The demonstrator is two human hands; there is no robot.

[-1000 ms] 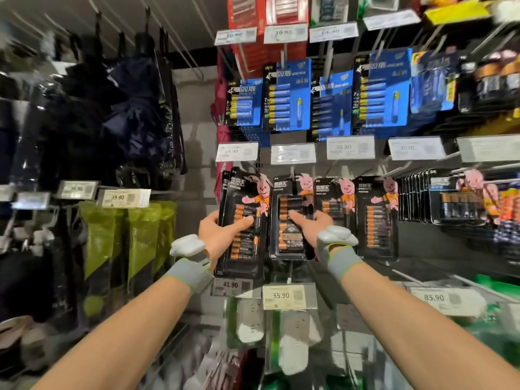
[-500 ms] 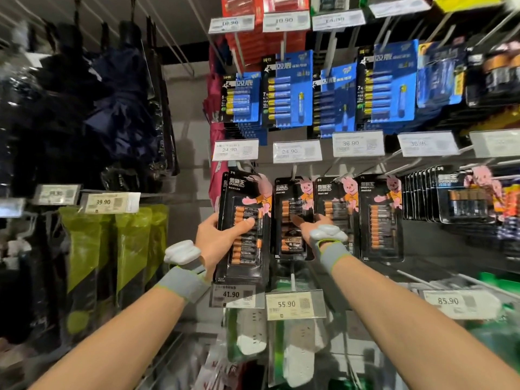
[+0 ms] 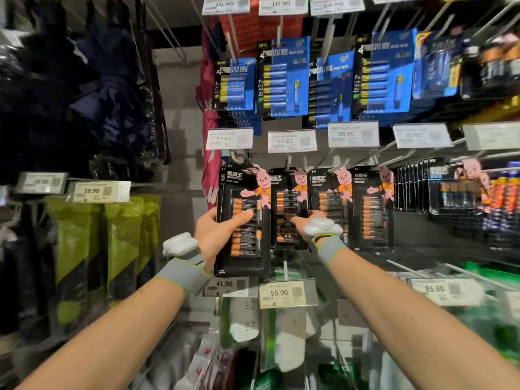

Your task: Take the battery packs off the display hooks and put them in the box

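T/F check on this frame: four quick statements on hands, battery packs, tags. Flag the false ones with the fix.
1. The left hand holds the leftmost black battery pack, thumb across its front. True.
2. The right hand hangs free of the display. False: it holds the second black battery pack.
3. Blue battery packs hang in the row above the black ones. True.
4. The price tag under the leftmost black pack reads 85.90. False: it reads 41.90.
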